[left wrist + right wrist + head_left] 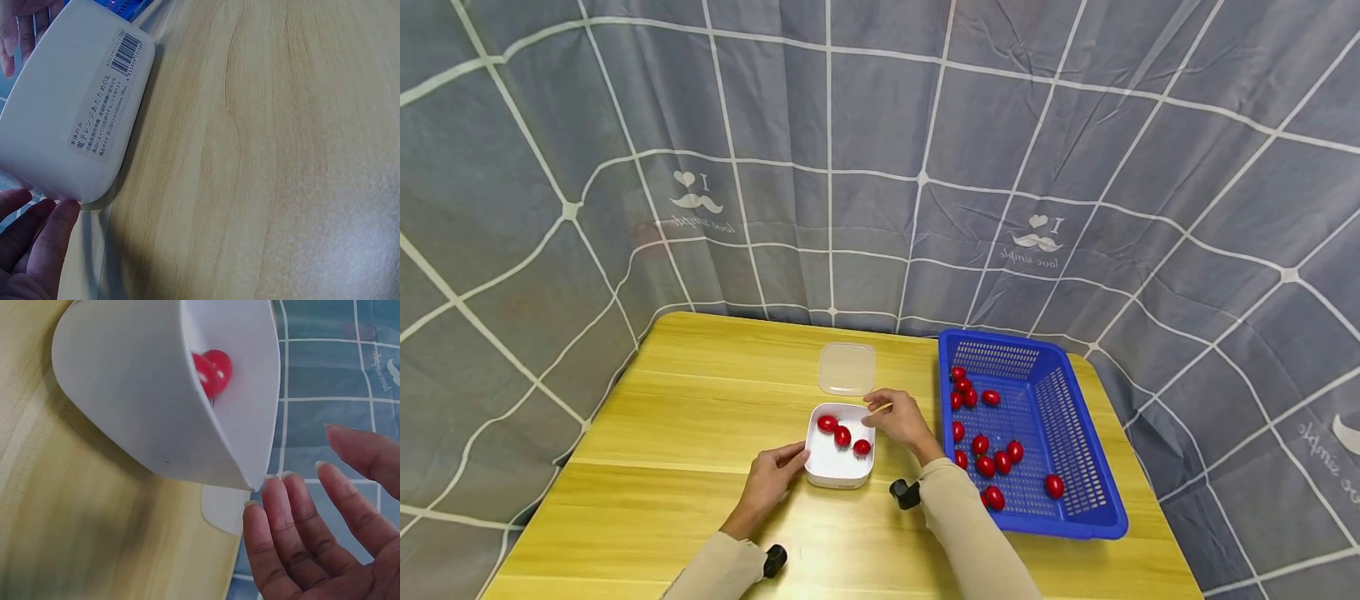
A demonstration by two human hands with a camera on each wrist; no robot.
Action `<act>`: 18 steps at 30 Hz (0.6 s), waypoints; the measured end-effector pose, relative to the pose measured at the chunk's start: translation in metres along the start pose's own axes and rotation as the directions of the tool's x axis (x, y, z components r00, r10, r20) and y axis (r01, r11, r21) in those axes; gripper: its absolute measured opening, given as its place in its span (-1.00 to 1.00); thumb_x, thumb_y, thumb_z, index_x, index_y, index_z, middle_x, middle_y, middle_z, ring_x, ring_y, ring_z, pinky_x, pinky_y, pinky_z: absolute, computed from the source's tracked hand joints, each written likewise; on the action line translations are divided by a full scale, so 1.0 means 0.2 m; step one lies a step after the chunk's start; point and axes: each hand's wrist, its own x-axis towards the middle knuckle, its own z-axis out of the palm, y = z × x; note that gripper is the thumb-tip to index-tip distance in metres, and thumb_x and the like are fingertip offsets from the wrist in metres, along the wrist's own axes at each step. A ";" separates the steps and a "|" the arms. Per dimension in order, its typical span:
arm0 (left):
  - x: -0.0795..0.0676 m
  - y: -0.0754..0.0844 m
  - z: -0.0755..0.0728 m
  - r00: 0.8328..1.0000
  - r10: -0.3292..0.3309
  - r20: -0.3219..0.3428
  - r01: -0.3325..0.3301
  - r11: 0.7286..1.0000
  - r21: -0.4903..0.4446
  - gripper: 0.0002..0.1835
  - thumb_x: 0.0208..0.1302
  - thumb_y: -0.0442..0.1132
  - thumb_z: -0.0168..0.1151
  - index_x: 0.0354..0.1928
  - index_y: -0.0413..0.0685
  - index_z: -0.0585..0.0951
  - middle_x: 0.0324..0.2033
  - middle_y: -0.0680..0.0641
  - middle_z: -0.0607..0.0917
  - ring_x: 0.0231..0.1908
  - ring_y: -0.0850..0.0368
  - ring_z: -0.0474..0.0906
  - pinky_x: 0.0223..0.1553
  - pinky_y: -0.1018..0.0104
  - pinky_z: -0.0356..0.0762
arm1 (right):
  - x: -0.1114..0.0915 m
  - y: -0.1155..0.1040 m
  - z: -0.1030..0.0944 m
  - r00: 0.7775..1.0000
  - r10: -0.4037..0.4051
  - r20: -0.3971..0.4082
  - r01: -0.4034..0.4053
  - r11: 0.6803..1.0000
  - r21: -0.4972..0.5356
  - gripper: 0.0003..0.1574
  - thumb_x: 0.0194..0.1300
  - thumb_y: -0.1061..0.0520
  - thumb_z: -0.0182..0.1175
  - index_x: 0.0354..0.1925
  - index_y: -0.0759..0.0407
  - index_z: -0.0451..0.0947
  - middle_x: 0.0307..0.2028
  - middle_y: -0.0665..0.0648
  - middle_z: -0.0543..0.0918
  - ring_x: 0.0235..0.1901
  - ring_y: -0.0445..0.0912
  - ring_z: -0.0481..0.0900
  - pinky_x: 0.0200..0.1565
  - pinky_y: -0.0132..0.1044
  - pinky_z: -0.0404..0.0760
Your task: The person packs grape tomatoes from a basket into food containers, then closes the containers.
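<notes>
A square white container stands on the table, with three red cherry tomatoes inside. My left hand rests its fingertips against the outside of the container's left wall; in the left wrist view these fingertips touch the wall near a corner, and a printed label faces the camera. Over at the right rim hovers my right hand, thumb apart from its fingers and nothing between them. In the right wrist view its fingers come close to the container's corner; whether they touch it I cannot tell.
A blue plastic basket with several cherry tomatoes sits at the right. Behind the container lies a clear lid. A grey curtain with white lines hangs along the table's far edge.
</notes>
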 end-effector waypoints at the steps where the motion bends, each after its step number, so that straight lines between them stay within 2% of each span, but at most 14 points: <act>1: 0.00 0.00 0.00 1.000 0.000 0.002 0.000 1.000 0.002 -0.63 0.33 -0.24 0.23 0.07 -0.37 0.60 0.03 -0.29 0.64 -0.18 0.17 0.51 -0.34 0.58 0.46 | 0.00 0.00 0.00 1.000 0.002 0.002 -0.002 1.000 -0.001 -0.60 0.04 0.32 0.40 -0.09 0.38 0.61 -0.24 0.29 0.66 -0.39 -0.10 0.54 -0.35 -0.37 0.59; 7: 0.00 0.01 0.00 1.000 0.018 0.003 -0.018 0.999 0.036 -0.63 0.34 -0.23 0.23 0.07 -0.36 0.61 0.01 -0.27 0.65 -0.08 0.15 0.51 -0.17 0.61 0.49 | -0.01 -0.04 -0.03 1.000 0.003 -0.006 -0.003 1.000 -0.027 -0.66 0.08 0.28 0.40 -0.11 0.28 0.64 -0.23 0.24 0.67 -0.36 -0.08 0.54 -0.31 -0.35 0.60; 13: 0.00 0.01 0.00 1.000 0.004 0.008 -0.004 1.000 0.022 -0.64 0.34 -0.26 0.22 0.07 -0.37 0.60 0.02 -0.28 0.64 -0.14 0.15 0.51 -0.24 0.60 0.49 | -0.03 -0.08 -0.08 1.000 -0.021 -0.023 0.020 0.999 -0.045 -0.65 0.08 0.29 0.39 -0.11 0.30 0.64 -0.22 0.27 0.68 -0.33 -0.01 0.58 -0.29 -0.33 0.62; 18: -0.01 0.02 0.00 1.000 0.004 0.011 -0.004 0.999 0.033 -0.64 0.34 -0.25 0.22 0.08 -0.37 0.60 0.03 -0.28 0.64 -0.09 0.15 0.51 -0.19 0.62 0.49 | -0.03 -0.10 -0.14 0.999 -0.035 -0.041 0.035 0.999 -0.016 -0.66 0.08 0.31 0.38 -0.11 0.34 0.63 -0.22 0.33 0.66 -0.35 -0.03 0.58 -0.29 -0.35 0.62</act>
